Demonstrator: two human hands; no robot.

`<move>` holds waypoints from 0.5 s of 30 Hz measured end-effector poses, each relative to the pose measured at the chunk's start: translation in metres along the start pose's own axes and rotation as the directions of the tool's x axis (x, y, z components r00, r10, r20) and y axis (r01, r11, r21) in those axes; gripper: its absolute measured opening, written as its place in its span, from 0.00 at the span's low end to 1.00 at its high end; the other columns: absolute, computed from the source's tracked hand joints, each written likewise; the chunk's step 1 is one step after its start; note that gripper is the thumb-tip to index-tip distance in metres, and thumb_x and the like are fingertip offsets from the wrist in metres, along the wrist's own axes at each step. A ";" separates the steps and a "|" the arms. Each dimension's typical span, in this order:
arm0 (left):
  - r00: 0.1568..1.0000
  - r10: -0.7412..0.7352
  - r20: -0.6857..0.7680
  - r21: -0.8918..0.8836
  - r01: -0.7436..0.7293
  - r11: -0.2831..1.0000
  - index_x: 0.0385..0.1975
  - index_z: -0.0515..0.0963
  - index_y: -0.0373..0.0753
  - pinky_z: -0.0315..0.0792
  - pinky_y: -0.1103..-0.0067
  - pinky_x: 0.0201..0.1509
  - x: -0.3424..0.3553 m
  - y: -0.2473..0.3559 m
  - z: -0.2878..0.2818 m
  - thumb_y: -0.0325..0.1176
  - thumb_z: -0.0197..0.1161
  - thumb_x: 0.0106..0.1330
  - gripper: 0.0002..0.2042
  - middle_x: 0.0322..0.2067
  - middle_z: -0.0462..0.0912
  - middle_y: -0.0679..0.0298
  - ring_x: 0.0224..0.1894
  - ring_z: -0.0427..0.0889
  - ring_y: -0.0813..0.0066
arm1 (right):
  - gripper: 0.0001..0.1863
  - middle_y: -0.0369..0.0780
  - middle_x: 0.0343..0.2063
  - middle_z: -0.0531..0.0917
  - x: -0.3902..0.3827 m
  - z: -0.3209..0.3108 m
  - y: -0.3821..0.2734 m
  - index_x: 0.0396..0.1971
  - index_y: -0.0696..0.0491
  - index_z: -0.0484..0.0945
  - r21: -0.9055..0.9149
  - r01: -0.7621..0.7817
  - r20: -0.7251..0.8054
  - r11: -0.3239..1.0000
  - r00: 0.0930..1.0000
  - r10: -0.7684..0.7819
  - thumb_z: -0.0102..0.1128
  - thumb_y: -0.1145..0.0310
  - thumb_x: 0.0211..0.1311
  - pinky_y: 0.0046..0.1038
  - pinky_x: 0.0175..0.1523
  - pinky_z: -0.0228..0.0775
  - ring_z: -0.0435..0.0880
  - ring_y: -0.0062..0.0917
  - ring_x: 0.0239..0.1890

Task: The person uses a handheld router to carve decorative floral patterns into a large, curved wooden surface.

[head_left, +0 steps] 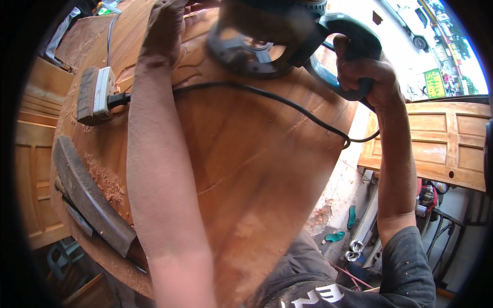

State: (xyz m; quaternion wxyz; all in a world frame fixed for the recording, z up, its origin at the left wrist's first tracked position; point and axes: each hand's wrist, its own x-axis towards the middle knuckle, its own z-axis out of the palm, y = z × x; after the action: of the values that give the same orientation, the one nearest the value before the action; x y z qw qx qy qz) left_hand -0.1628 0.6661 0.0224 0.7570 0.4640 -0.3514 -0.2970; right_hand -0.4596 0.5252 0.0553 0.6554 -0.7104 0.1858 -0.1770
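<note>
My right hand (372,74) is wrapped round the looped side handle of a dark router (267,25), at the top of the view. The router's round, open base (241,64) rests on a broad brown wooden panel (257,159). Just left of the router, my left hand (167,25) is low over the panel beside carved grooves. The upper edge cuts off most of its fingers, so its grip is unclear. A black cord (272,97) runs across the panel under my left forearm. Beyond that forearm, a black plug (119,99) sits in a white socket (103,90) on a small wooden block (86,97).
A dark curved piece (95,197) lies along the panel's left edge among wood shavings (105,179). Panelled wooden doors stand at left (43,174) and right (429,133). Below right are metal tubes (362,236) and green sandals (335,236) on the floor. A vehicle (411,25) stands outside.
</note>
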 end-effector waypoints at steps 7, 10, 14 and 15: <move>0.998 -0.015 0.067 0.034 0.012 0.999 0.54 0.81 0.43 0.71 0.70 0.56 0.013 -0.008 -0.018 0.58 0.64 0.72 0.25 0.47 0.85 0.68 0.49 0.81 0.75 | 0.16 0.37 0.23 0.76 0.002 0.005 -0.002 0.42 0.61 0.81 0.012 0.001 0.006 1.000 1.000 -0.001 0.64 0.73 0.53 0.22 0.27 0.66 0.73 0.18 0.19; 0.996 -0.012 0.083 0.028 0.010 1.000 0.53 0.82 0.43 0.71 0.70 0.57 0.015 -0.010 -0.018 0.59 0.63 0.72 0.25 0.45 0.86 0.69 0.48 0.81 0.75 | 0.15 0.37 0.21 0.76 0.001 0.001 -0.001 0.41 0.61 0.81 -0.023 -0.016 -0.023 1.000 1.000 0.015 0.65 0.72 0.52 0.23 0.27 0.66 0.73 0.19 0.19; 0.997 -0.034 0.075 0.082 0.028 0.996 0.51 0.83 0.44 0.70 0.70 0.56 0.017 -0.011 -0.021 0.60 0.62 0.72 0.25 0.43 0.86 0.70 0.47 0.81 0.76 | 0.15 0.37 0.20 0.75 0.000 0.006 -0.004 0.39 0.61 0.81 -0.017 -0.052 -0.088 0.998 0.995 0.050 0.65 0.70 0.51 0.23 0.27 0.67 0.74 0.20 0.18; 0.996 -0.019 0.089 0.084 0.011 0.996 0.50 0.84 0.44 0.70 0.70 0.56 0.016 -0.009 -0.019 0.60 0.62 0.72 0.24 0.42 0.86 0.70 0.47 0.80 0.76 | 0.15 0.37 0.20 0.75 0.001 0.005 -0.003 0.39 0.61 0.81 -0.016 -0.053 -0.086 0.998 0.995 0.051 0.65 0.70 0.51 0.23 0.27 0.67 0.74 0.20 0.18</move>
State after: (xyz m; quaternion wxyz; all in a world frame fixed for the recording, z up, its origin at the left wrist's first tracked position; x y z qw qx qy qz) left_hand -0.1390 0.6594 0.0120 0.7182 0.4840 -0.3937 -0.3082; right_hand -0.4564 0.5294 0.0583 0.6447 -0.7030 0.2336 -0.1885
